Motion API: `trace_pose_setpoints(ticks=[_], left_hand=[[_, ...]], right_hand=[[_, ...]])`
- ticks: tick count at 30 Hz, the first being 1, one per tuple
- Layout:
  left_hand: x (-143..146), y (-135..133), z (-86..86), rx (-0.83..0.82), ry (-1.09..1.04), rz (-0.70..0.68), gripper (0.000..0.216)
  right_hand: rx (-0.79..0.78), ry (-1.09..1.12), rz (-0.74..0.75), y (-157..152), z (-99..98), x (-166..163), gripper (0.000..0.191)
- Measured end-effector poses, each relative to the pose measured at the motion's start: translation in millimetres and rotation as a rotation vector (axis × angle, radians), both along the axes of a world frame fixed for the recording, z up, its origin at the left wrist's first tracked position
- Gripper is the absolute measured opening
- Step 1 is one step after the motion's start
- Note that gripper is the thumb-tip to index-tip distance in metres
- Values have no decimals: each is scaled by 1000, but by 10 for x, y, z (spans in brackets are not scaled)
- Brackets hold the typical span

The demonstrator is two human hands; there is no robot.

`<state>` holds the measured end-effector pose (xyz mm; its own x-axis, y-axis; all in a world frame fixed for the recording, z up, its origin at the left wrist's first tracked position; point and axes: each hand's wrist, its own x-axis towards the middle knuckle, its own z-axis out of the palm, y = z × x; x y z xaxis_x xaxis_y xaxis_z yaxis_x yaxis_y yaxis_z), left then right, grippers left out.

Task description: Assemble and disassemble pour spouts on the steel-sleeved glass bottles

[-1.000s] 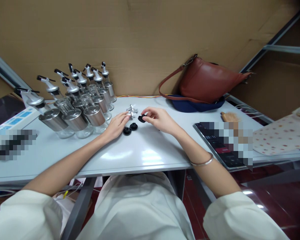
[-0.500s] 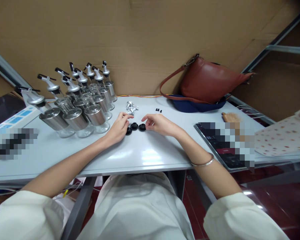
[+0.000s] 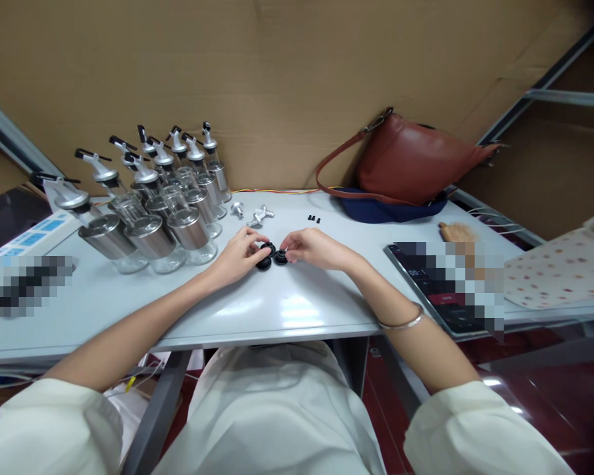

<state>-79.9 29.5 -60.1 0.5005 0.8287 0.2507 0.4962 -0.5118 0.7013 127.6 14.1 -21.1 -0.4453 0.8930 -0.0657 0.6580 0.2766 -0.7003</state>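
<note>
Three black round stoppers lie close together on the table between my hands. My left hand [image 3: 241, 257] has its thumb and fingers closed on the left pair, a front stopper [image 3: 264, 264] and one behind it, both partly covered. At the edge of the right stopper [image 3: 280, 258], the fingertips of my right hand [image 3: 313, 249] pinch its rim. Just beyond my hands lie silver pourer spouts [image 3: 261, 216] in a small heap, with a separate silver piece [image 3: 237, 209] to their left. Several tiny black caps [image 3: 313, 218] sit farther right.
Glass-and-steel oil bottles [image 3: 151, 234], many with pourers, crowd the left side. A brown leather bag [image 3: 408, 158] rests on a dark blue item [image 3: 391, 210] at the back right. A tablet [image 3: 426, 284] lies near the right front edge. Cardboard [image 3: 277, 92] walls the back.
Both hands have closed in on the black stoppers, which now sit closer together. The silver spouts have shifted, and one piece now lies apart on the left.
</note>
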Motion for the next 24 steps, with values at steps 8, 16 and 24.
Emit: trace_pose_setpoints(ticks=[8, 16, 24], left_hand=[[14, -41, 59, 37, 56, -8, 31], [79, -124, 44, 66, 96, -2, 27], [88, -131, 27, 68, 99, 0, 26]], right_hand=[[-29, 14, 12, 22, 4, -22, 29], [453, -93, 34, 548, -9, -203, 62], [366, -197, 258, 1198, -314, -648, 87]])
